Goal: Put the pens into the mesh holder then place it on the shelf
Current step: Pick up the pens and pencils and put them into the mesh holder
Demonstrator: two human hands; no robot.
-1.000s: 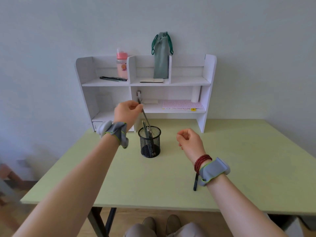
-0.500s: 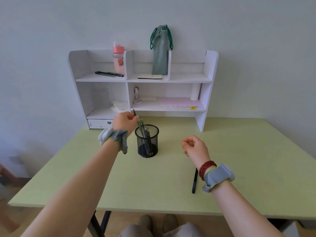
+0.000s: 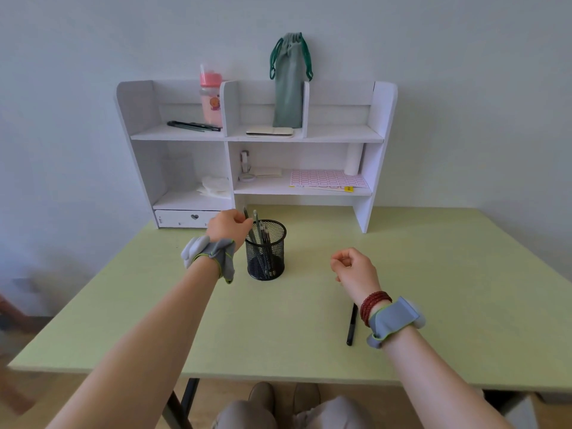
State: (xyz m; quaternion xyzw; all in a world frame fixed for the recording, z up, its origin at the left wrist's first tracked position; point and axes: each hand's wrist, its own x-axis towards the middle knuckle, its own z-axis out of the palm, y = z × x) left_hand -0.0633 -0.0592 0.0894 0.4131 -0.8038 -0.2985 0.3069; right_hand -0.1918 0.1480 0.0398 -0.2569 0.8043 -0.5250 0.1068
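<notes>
A black mesh holder (image 3: 266, 252) stands upright on the green table (image 3: 433, 289), with several pens inside. My left hand (image 3: 227, 226) is at its left rim, fingers pinched on a dark pen (image 3: 246, 215) whose lower part is inside the holder. My right hand (image 3: 354, 269) hovers over the table to the right, fingers loosely curled with nothing in them. One black pen (image 3: 352, 325) lies on the table beside my right wrist. The white desk shelf (image 3: 376, 140) stands against the wall behind the holder.
On the shelf are a pink bottle (image 3: 210, 94), dark pens (image 3: 193, 126), a green drawstring pouch (image 3: 289, 80), a small notebook (image 3: 270, 131), a tape dispenser (image 3: 245, 164), a sticker sheet (image 3: 328, 180) and a white roll (image 3: 353, 162). A small drawer (image 3: 185, 218) sits at bottom left.
My left hand has come down with the pen, lowering it into the holder. My right hand has drifted slightly right and stayed curled. The view has tilted up a little.
</notes>
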